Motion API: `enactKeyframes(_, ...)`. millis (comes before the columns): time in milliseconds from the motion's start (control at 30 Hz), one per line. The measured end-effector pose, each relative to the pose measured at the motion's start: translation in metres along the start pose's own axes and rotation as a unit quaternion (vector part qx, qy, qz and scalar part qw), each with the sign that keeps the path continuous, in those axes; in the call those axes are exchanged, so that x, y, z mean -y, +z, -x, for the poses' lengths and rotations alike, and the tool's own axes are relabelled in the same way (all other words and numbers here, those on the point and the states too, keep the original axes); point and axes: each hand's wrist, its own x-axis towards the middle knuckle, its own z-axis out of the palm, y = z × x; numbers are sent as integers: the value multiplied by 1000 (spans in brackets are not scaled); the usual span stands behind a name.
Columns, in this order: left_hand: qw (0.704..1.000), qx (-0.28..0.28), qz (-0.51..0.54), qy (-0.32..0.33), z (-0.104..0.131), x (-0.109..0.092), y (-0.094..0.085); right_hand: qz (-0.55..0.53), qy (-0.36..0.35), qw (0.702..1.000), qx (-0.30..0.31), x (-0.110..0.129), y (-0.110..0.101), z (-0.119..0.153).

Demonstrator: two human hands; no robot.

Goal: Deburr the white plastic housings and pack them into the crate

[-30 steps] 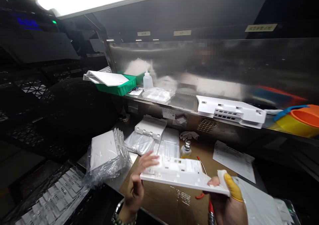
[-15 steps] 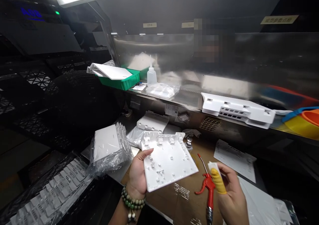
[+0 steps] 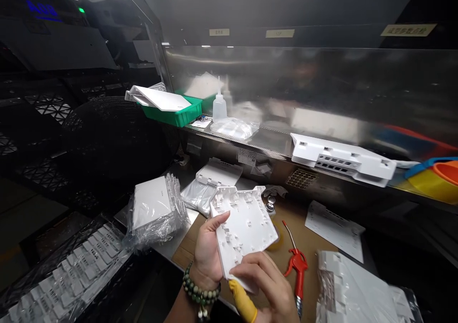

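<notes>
My left hand [image 3: 209, 249] grips a white plastic cover [image 3: 246, 225] by its left edge, thumb over the inner face. Small clips and posts stand on that face, which is tilted toward me. My right hand [image 3: 266, 282], with a yellow cot on its thumb, is closed at the cover's lower edge. A folded white wipe [image 3: 246, 285] shows partly under its fingers; the rest is hidden. To the right of the cover, a red air blow gun [image 3: 297, 265] lies on the brown cardboard [image 3: 193, 246].
Bagged white covers [image 3: 152, 203] stand at left, above a crate of white parts [image 3: 71, 270]. A wrapped stack [image 3: 358, 285] is at right, near a flat white panel [image 3: 334, 227]. The shelf carries a green bin [image 3: 179, 118], a squeeze bottle [image 3: 219, 107] and a white housing [image 3: 343, 161].
My right hand has moved left from beside the blow gun to the cover's lower edge, bringing the wipe. My left hand has shifted slightly right and turned the cover.
</notes>
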Motion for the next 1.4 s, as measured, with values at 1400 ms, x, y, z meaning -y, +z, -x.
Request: enactKeyframes(1400,989,-9,-109,99,40,-47,-56,152,68,979,-122,-51,-86,0)
